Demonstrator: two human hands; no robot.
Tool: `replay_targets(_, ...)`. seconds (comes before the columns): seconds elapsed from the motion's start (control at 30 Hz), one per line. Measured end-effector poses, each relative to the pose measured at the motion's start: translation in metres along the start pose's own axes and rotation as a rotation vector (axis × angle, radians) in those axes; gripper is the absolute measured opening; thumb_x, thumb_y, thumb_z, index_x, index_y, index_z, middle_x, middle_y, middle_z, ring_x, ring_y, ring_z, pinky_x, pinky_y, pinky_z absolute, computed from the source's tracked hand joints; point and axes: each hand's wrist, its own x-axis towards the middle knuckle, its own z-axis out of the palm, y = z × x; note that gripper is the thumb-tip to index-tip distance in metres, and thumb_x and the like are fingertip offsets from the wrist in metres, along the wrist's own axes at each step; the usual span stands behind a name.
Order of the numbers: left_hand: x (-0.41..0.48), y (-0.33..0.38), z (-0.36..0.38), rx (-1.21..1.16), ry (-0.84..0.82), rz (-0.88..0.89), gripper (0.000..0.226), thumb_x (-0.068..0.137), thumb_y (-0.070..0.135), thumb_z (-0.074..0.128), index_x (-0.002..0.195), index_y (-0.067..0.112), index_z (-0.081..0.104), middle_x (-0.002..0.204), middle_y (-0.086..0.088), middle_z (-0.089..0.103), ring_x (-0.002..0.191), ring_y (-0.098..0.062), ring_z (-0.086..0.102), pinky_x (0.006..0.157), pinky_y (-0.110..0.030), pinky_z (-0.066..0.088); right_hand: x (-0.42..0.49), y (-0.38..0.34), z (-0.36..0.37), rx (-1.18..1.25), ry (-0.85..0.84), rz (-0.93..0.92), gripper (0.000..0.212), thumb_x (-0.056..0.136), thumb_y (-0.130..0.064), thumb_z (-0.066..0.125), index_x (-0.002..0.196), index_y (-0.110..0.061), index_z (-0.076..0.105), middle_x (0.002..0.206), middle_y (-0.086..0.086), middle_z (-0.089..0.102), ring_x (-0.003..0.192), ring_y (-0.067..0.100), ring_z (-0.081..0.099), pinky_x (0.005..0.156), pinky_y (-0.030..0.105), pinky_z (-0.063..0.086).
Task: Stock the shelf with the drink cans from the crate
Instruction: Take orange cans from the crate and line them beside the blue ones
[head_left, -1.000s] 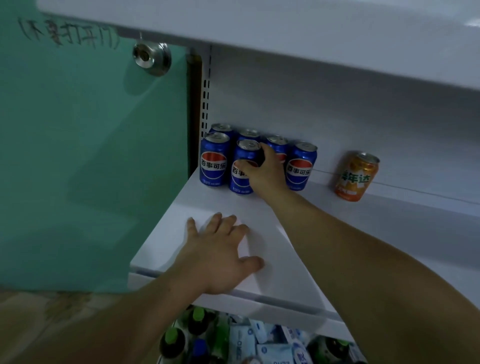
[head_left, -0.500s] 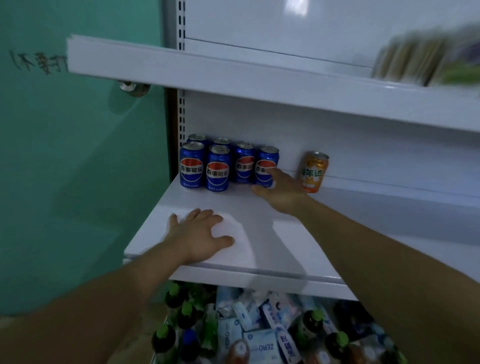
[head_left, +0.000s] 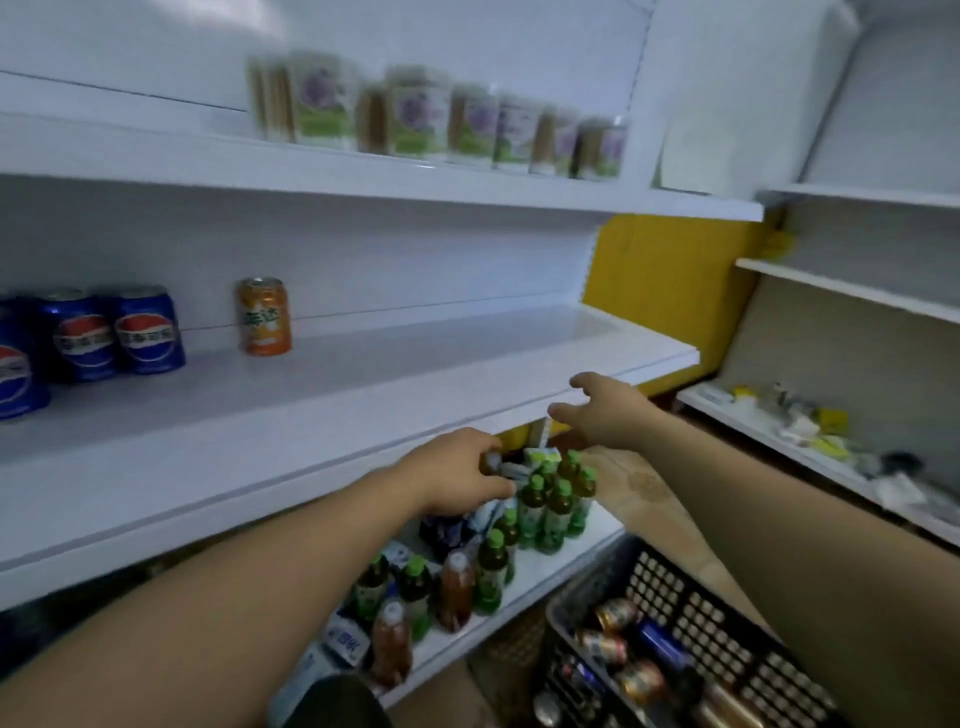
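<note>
Shelf (head_left: 415, 374): white, spanning left and centre of frame, front lip running diagonally toward centre right.

Crate (head_left: 691, 608): dark, lattice-walled, at lower right, below and in front of shelf lip; loaded with drink cans (head_left: 618, 613) lying on their sides, orange and blue, details blurred.

Pale cans (head_left: 415, 111): in a row on higher board at upper centre, upright, side by side, heavily blurred.

Bottles (head_left: 556, 506): green-capped and white-capped, crowded upright on lower board at centre bottom, among pale packets (head_left: 345, 636).

Blue cans (head_left: 148, 330): upright at far left of shelf, close to back panel, touching one another, outermost cut by frame edge.

Right hand (head_left: 605, 410): at centre right, in front of shelf lip, above bottles; fingers spread apart, thumb separate, holding nothing.

Left hand (head_left: 457, 475): at centre, just below shelf lip, back toward camera, over bottle tops; fingers bent downward and blurred, grip not determinable.

Orange can (head_left: 264, 317): upright, alone on shelf at centre left, right of blue cans and apart from them, near back panel.
</note>
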Motion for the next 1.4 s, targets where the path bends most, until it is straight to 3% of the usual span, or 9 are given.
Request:
replay_targets(0.13, 0.04, 0.073, 0.075, 0.03, -0.202, 0.13, 0.075, 0.086, 0.052, 0.059, 0.148, 0.019, 0.032, 0.154, -0.001, 0.03, 0.137, -0.021, 0.036, 0.109, -0.034, 0.035, -0.034, 0.107, -0.009, -0.035, 0.043, 0.211, 0.076, 0.088, -0.057, 0.057, 0.149, -0.018, 0.033, 0.151, 0.005, 0.04, 0.132, 0.026, 0.044, 0.101, 0.036, 0.04)
replay_targets(0.37, 0.094, 0.143, 0.221, 0.191, -0.523, 0.309, 0.063, 0.083, 0.053, 0.06, 0.136, 0.022, 0.045, 0.14, -0.004, 0.047, 0.122, -0.024, 0.049, 0.099, -0.038, 0.044, -0.091, 0.273, 0.031, -0.018, -0.043, 0.572, 0.071, 0.089, -0.054, 0.057, 0.147, -0.02, 0.034, 0.149, 0.007, 0.042, 0.131, 0.027, 0.044, 0.104, 0.037, 0.04)
replay_targets(0.53, 0.142, 0.15, 0.316, 0.324, -0.688, 0.306, 0.073, 0.082, 0.054, 0.06, 0.143, 0.021, 0.038, 0.149, -0.005, 0.037, 0.132, -0.025, 0.041, 0.107, -0.039, 0.038, -0.105, 0.371, 0.084, 0.036, -0.196, 0.703, 0.059, 0.093, -0.046, 0.056, 0.14, -0.014, 0.042, 0.137, 0.009, 0.052, 0.119, 0.027, 0.053, 0.097, 0.035, 0.045)
replay_targets(0.6, 0.161, 0.146, 0.351, 0.313, -0.744, 0.281, 0.066, 0.083, 0.053, 0.06, 0.139, 0.023, 0.043, 0.144, -0.005, 0.044, 0.127, -0.024, 0.046, 0.104, -0.037, 0.041, -0.102, 0.407, 0.112, 0.09, -0.245, 0.751, 0.057, 0.093, -0.044, 0.056, 0.14, -0.015, 0.043, 0.136, 0.009, 0.053, 0.118, 0.027, 0.054, 0.098, 0.036, 0.046)
replay_targets(0.7, 0.194, 0.139, 0.403, 0.277, -0.83, 0.236, 0.053, 0.082, 0.05, 0.062, 0.129, 0.027, 0.052, 0.134, -0.002, 0.053, 0.115, -0.022, 0.053, 0.098, -0.037, 0.045, -0.093, 0.457, 0.163, 0.191, -0.315, 0.809, 0.048, 0.089, -0.043, 0.06, 0.13, -0.02, 0.051, 0.117, 0.005, 0.061, 0.103, 0.022, 0.059, 0.093, 0.037, 0.049)
replay_targets(0.77, 0.217, 0.13, 0.438, 0.287, -0.866, 0.212, 0.057, 0.08, 0.049, 0.065, 0.13, 0.026, 0.051, 0.134, -0.001, 0.052, 0.115, -0.022, 0.053, 0.098, -0.036, 0.045, -0.087, 0.485, 0.2, 0.227, -0.376, 0.822, 0.046, 0.089, -0.042, 0.06, 0.129, -0.022, 0.051, 0.113, 0.003, 0.06, 0.1, 0.02, 0.059, 0.09, 0.034, 0.048)
replay_targets(1.03, 0.266, 0.088, 0.568, 0.309, -1.069, 0.162, 0.06, 0.079, 0.039, 0.07, 0.132, 0.024, 0.048, 0.13, -0.001, 0.052, 0.11, -0.023, 0.055, 0.095, -0.042, 0.049, -0.073, 0.558, 0.347, 0.217, -0.706, 0.795, 0.055, 0.09, -0.042, 0.059, 0.135, -0.013, 0.045, 0.133, 0.013, 0.053, 0.117, 0.028, 0.054, 0.092, 0.032, 0.043)
replay_targets(1.3, 0.284, 0.066, 0.646, 0.418, -1.24, 0.206, 0.074, 0.084, 0.037, 0.068, 0.145, 0.019, 0.031, 0.149, -0.008, 0.035, 0.131, -0.029, 0.04, 0.105, -0.037, 0.039, -0.069, 0.598, 0.435, 0.004, -0.942, 0.631, 0.073, 0.086, -0.043, 0.062, 0.147, -0.021, 0.028, 0.145, 0.014, 0.041, 0.128, 0.032, 0.045, 0.107, 0.042, 0.035)
replay_targets(1.4, 0.282, 0.061, 0.652, 0.404, -1.265, 0.206, 0.08, 0.085, 0.038, 0.067, 0.149, 0.016, 0.026, 0.155, -0.009, 0.025, 0.137, -0.029, 0.033, 0.11, -0.037, 0.034, -0.069, 0.598, 0.448, -0.024, -0.954, 0.61, 0.071, 0.083, -0.047, 0.063, 0.143, -0.022, 0.033, 0.142, 0.011, 0.045, 0.128, 0.031, 0.044, 0.108, 0.046, 0.03)
